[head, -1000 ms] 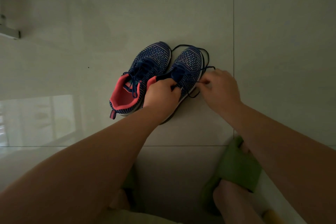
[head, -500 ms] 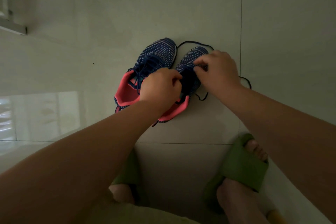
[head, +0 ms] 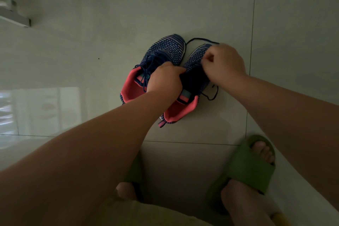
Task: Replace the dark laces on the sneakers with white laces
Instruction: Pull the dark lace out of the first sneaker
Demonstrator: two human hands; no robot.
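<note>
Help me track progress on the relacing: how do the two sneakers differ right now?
The left sneaker keeps its dark lace criss-crossed through the eyelets; the right sneaker has its dark lace pulled loose, trailing on the floor around it. No hand works on the left sneaker, while the left hand steadies the right one and the right hand pinches at its lacing. Both are blue knit with pink lining, toes pointing away.
</note>
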